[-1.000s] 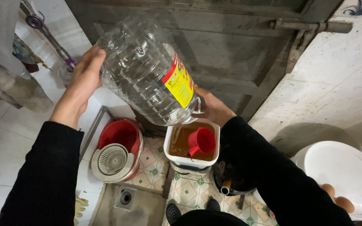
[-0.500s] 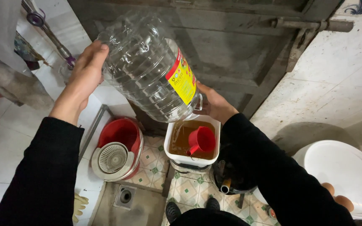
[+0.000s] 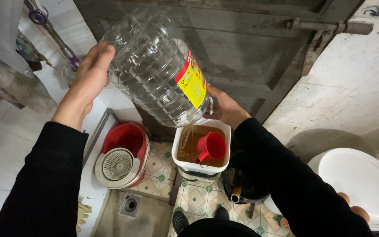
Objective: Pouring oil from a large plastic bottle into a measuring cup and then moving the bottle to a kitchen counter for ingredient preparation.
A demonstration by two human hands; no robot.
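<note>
A large clear plastic jug (image 3: 154, 70) with a yellow and red label is tilted neck-down over a white square tub (image 3: 202, 166). My left hand (image 3: 91, 74) presses against the jug's base at the upper left. My right hand (image 3: 224, 107) grips it near the neck, just above the tub. The tub holds brown liquid, and a red funnel-like cup (image 3: 211, 146) rests inside it. The jug looks empty. Both of my arms are in black sleeves.
A red mop bucket (image 3: 126, 151) with a white spinner basket stands on the patterned tile floor, left of the tub. A floor drain (image 3: 130, 205) lies below it. A white round lid (image 3: 360, 184) is at the right, with eggs beside it. A dark wooden door rises behind.
The jug has stayed tilted over the tub; both hands keep the same hold, with only a slight shift of the view.
</note>
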